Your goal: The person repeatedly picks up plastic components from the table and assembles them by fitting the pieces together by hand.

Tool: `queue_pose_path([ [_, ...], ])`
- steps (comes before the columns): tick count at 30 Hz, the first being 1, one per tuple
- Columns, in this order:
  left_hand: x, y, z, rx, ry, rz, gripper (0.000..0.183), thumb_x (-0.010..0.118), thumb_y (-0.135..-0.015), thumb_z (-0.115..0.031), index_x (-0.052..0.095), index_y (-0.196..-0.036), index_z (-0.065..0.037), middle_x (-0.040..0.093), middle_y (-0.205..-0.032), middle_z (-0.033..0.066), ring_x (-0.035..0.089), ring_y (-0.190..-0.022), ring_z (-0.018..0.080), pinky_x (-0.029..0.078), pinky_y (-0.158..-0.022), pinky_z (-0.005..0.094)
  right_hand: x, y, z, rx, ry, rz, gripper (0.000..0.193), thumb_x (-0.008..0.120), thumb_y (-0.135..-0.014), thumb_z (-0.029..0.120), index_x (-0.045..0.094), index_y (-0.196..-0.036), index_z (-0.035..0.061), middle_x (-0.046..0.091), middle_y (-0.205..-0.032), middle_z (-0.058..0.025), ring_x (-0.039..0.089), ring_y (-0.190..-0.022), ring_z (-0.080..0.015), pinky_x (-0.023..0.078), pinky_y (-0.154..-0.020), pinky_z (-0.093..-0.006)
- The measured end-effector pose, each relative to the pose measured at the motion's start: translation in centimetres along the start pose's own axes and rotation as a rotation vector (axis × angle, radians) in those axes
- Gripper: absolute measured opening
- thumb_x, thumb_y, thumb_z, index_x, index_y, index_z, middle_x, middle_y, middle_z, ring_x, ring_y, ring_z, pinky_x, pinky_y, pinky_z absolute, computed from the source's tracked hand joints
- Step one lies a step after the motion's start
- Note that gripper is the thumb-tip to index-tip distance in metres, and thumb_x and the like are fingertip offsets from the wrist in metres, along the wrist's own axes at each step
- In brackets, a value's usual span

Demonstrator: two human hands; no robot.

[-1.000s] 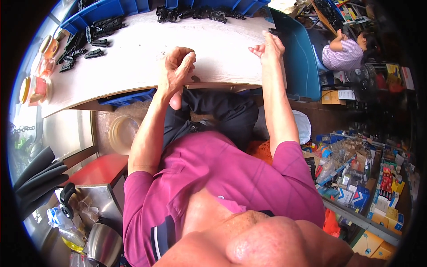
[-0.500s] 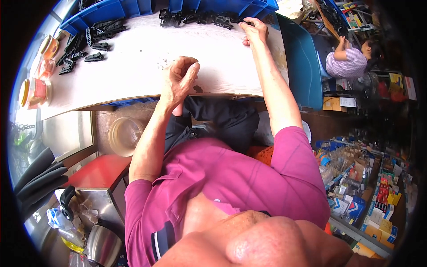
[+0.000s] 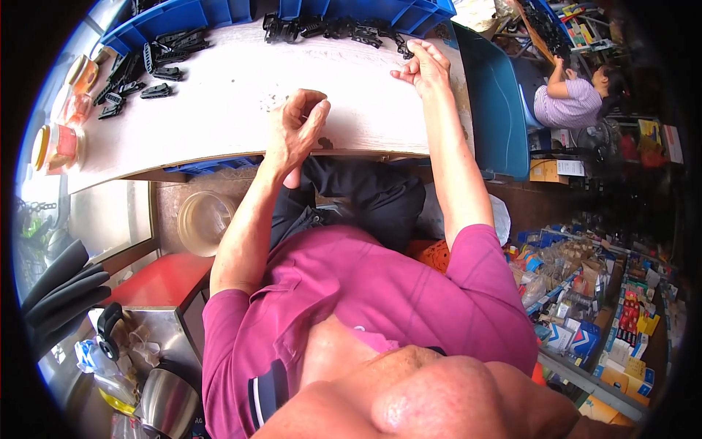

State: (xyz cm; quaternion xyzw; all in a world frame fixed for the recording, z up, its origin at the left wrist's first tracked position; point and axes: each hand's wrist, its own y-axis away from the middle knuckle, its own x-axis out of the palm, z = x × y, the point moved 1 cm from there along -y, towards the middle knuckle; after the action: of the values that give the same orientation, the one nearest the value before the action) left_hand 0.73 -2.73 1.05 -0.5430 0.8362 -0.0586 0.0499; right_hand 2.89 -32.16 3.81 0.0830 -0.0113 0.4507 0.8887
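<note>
Over the near edge of the pale tabletop (image 3: 227, 110), my left hand (image 3: 296, 128) is curled closed, thumb against the bent fingers. Whatever it may hold is hidden inside. My right hand (image 3: 428, 69) reaches to the table's far right, with thumb and fingers apart and nothing visible between them. Just beyond its fingertips lies a small black plastic piece (image 3: 404, 48), at the right end of a row of black plastic parts (image 3: 336, 29). More black parts (image 3: 155, 58), some with slotted strips, lie in a loose pile at the far left.
Blue plastic bins (image 3: 179, 28) line the table's back edge. Lidded jars (image 3: 58, 146) stand at the left end. A teal bin (image 3: 497, 102) adjoins the table's right side. Beyond it sits another person (image 3: 570, 102). Boxes and packets (image 3: 585, 336) crowd the lower right.
My right hand has drawn back slightly from the black parts, and its fingers have spread. The small black piece at the row's end now shows. My left hand has barely moved.
</note>
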Motion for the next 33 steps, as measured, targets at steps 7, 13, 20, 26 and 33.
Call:
queue_pose_path([
  [7, 1.8, -2.4, 0.5, 0.175, -0.049, -0.006, 0.043, 0.064, -0.088, -0.014, 0.056, -0.130, -0.009, 0.063, -0.119, 0.0154, 0.067, -0.094, 0.0228, 0.055, -0.077, 0.0334, 2.5, 6.5, -1.3, 0.132, -0.228, 0.339, 0.012, 0.066, -0.090, 0.013, 0.060, -0.097, 0.0063, 0.049, -0.052, -0.0016, 0.057, -0.050, -0.0168, 0.060, -0.063, -0.0583],
  [13, 3.5, -3.5, 0.6, 0.167, 0.002, 0.128, 0.038, 0.064, -0.089, -0.012, 0.058, -0.125, -0.002, 0.070, -0.097, 0.0142, 0.068, -0.084, 0.0189, 0.055, -0.076, 0.0312, 5.1, 9.6, -3.1, 0.126, -0.160, 0.372, 0.012, 0.072, -0.085, 0.013, 0.066, -0.094, 0.0058, 0.055, -0.061, 0.0026, 0.045, -0.044, -0.0064, 0.043, -0.045, -0.0251],
  [20, 3.7, -3.0, 0.1, 0.052, 0.018, -0.083, 0.026, 0.069, -0.089, -0.019, 0.063, -0.098, 0.005, 0.068, -0.078, 0.0122, 0.065, -0.066, 0.0147, 0.053, -0.061, 0.0292, 6.1, 10.2, -3.8, 0.090, -0.089, 0.202, 0.016, 0.073, -0.085, 0.015, 0.066, -0.095, 0.0047, 0.050, -0.057, 0.0020, 0.041, -0.042, -0.0086, 0.040, -0.043, -0.0269],
  [26, 2.5, -3.1, -0.3, -0.163, 0.383, -0.094, 0.027, 0.065, -0.093, -0.023, 0.062, -0.097, 0.003, 0.065, -0.075, 0.0081, 0.061, -0.061, 0.0115, 0.054, -0.055, 0.0253, 6.9, 12.3, -3.0, 0.104, -0.133, 0.193, 0.021, 0.076, -0.083, 0.015, 0.065, -0.094, 0.0005, 0.048, -0.050, 0.0003, 0.043, -0.038, -0.0113, 0.049, -0.043, -0.0317],
  [33, -1.9, -2.0, -0.3, -0.025, -0.049, -0.241, 0.029, 0.068, -0.090, -0.022, 0.063, -0.113, -0.005, 0.064, -0.072, 0.0056, 0.057, -0.060, 0.0106, 0.049, -0.054, 0.0270, 7.2, 12.9, -3.4, 0.083, -0.153, 0.213, 0.018, 0.073, -0.085, 0.014, 0.059, -0.088, 0.0015, 0.046, -0.047, -0.0020, 0.053, -0.040, -0.0167, 0.057, -0.047, -0.0429],
])
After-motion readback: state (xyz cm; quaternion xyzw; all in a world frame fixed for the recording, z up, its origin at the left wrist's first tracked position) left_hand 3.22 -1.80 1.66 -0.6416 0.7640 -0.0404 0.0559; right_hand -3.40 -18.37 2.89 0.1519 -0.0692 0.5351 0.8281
